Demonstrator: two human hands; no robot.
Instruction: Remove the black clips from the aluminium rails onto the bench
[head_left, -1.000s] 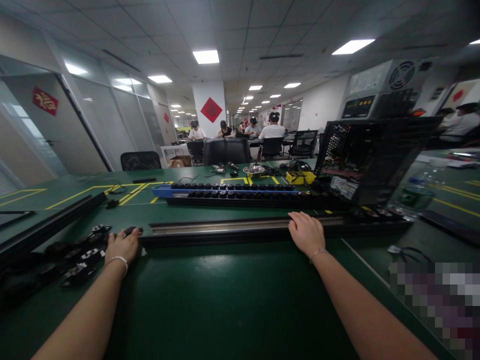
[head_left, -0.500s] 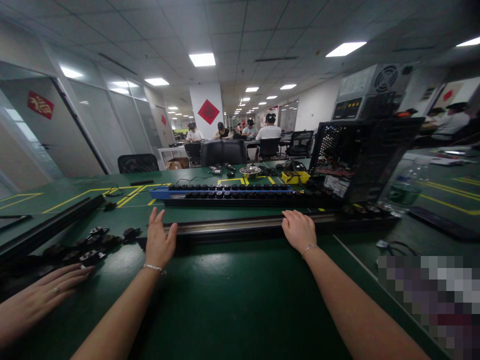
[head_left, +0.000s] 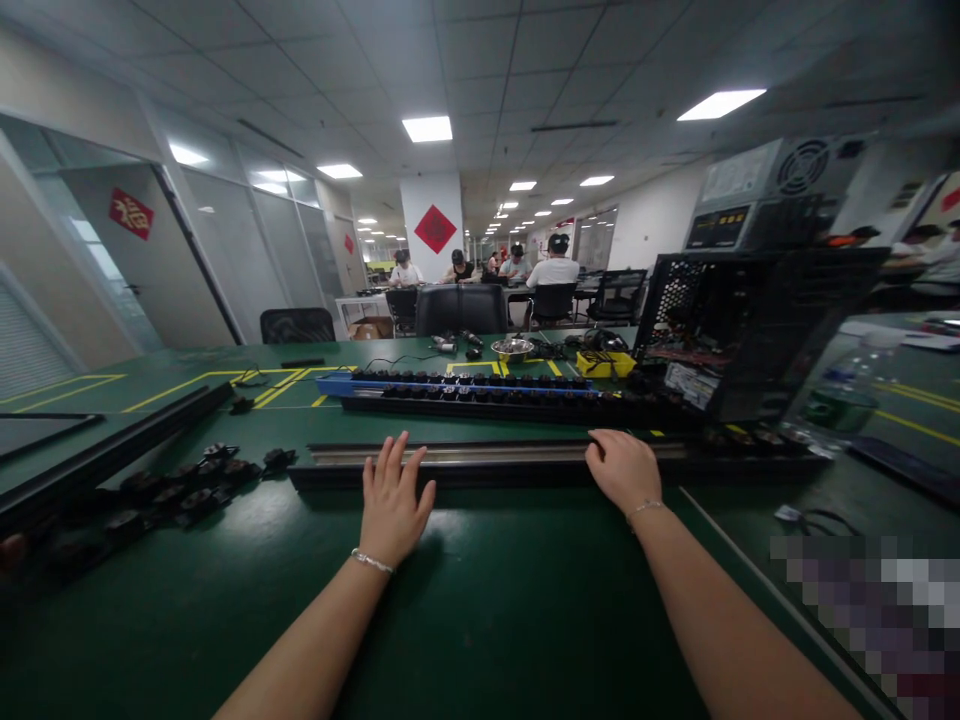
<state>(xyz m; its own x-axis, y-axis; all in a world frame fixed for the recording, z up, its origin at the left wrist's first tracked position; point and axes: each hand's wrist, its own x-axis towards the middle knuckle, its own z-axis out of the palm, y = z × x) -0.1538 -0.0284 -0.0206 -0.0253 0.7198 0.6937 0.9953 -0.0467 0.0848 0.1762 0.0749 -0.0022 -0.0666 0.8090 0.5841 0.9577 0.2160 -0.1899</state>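
A long black rail (head_left: 495, 472) with a metallic strip along its top lies crosswise on the green table. Over its left part is my left hand (head_left: 394, 505), fingers spread and straight, holding nothing; whether the fingertips touch the rail I cannot tell. Farther right, my right hand (head_left: 626, 470) has its fingers curled over the rail, and its fingertips are partly hidden. Small black parts (head_left: 742, 438) sit along the rail's right end. Left of the rail lies a loose pile of small black parts (head_left: 172, 490).
Behind stands a blue strip (head_left: 337, 384) beside rows of black parts. An open computer case (head_left: 772, 320), a water bottle (head_left: 844, 390) and a phone-like dark slab (head_left: 911, 468) are at right. A yellow bin (head_left: 606, 364) and a metal bowl (head_left: 512, 347) lie farther back. Another black rail (head_left: 180, 412) is at left.
My left hand has moved right along the rail, fingers more spread. My right hand stays at the rail, its fingers more bent. Another person's hand at left has withdrawn from the parts pile.
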